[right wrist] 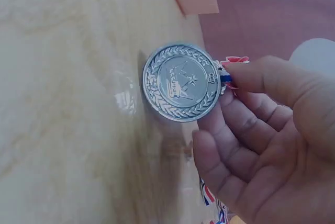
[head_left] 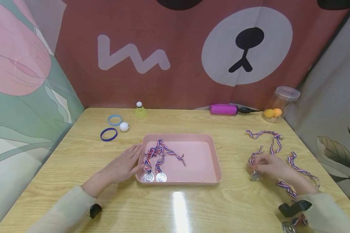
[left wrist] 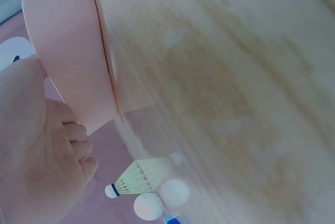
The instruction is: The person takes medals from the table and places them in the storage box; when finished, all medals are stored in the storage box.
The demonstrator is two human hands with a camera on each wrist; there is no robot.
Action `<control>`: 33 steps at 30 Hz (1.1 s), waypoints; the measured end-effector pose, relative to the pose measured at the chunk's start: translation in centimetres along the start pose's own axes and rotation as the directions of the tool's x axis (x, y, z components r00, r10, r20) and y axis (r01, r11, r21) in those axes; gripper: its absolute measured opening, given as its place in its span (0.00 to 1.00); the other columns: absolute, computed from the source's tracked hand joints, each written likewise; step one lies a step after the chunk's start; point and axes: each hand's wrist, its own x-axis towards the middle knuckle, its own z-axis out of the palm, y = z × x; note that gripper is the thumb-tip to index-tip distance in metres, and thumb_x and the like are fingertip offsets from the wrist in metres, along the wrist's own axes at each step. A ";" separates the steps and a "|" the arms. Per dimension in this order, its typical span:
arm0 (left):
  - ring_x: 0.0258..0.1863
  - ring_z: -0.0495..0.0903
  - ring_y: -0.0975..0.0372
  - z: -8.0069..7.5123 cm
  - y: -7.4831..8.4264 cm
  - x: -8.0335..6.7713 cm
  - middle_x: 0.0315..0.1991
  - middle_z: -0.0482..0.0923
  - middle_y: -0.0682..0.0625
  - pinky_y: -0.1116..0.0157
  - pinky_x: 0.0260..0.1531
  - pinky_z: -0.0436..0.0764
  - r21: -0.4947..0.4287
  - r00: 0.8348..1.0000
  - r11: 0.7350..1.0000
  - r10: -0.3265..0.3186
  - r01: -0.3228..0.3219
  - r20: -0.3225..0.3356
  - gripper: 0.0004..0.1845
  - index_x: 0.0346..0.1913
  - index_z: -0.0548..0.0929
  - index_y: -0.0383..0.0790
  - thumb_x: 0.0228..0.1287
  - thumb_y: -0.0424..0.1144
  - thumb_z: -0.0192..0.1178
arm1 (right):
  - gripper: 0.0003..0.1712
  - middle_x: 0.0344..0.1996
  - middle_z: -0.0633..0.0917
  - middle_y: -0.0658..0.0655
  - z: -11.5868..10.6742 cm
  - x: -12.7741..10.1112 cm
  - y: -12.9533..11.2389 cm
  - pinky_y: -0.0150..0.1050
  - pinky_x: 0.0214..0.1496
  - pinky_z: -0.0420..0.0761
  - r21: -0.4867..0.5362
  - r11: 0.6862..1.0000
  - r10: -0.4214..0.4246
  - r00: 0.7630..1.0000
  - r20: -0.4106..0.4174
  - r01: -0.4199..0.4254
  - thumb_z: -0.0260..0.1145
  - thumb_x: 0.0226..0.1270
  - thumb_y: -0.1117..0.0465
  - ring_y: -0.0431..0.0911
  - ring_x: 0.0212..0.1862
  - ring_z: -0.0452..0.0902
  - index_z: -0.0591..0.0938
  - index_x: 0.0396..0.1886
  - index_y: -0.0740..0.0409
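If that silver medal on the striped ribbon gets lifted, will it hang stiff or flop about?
The medal looks like rigid metal, so probably heavy for its size. Its ribbon lies in loose curls, so it would likely droop and swing. The right hand pinches near the disc, which probably limits swinging.

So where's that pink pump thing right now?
In the head view the pink pump lies at the back of the table, right of centre, against the bear backdrop, just left of the clear jar holding orange balls.
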 end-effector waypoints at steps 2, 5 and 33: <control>0.67 0.48 0.43 0.0 0.0 0.0 0.69 0.48 0.34 0.51 0.65 0.52 -0.005 1.000 1.000 -0.003 0.003 0.004 0.35 0.68 0.53 0.25 0.71 0.50 0.45 | 0.07 0.28 0.83 0.49 -0.3 0.0 -0.4 0.34 0.28 0.77 0.045 0.997 0.058 0.998 -0.009 -0.057 0.60 0.62 0.69 0.38 0.29 0.75 0.71 0.31 0.70; 0.67 0.47 0.44 -0.1 0.1 -0.1 0.69 0.48 0.34 0.51 0.65 0.51 -0.010 1.000 1.000 -0.010 0.010 0.009 0.35 0.68 0.53 0.26 0.71 0.50 0.44 | 0.12 0.30 0.83 0.54 -0.6 0.1 -1.1 0.37 0.31 0.79 0.070 0.989 0.131 0.991 -0.024 -0.129 0.62 0.63 0.65 0.41 0.30 0.77 0.70 0.37 0.69; 0.68 0.47 0.45 -0.1 0.0 -0.1 0.69 0.47 0.35 0.52 0.65 0.50 -0.016 1.000 1.000 -0.014 0.014 0.014 0.36 0.69 0.52 0.27 0.70 0.51 0.44 | 0.14 0.27 0.82 0.46 -4.1 3.6 -10.6 0.32 0.33 0.78 0.033 0.997 0.076 0.970 -0.230 -0.070 0.64 0.63 0.58 0.40 0.29 0.78 0.72 0.41 0.63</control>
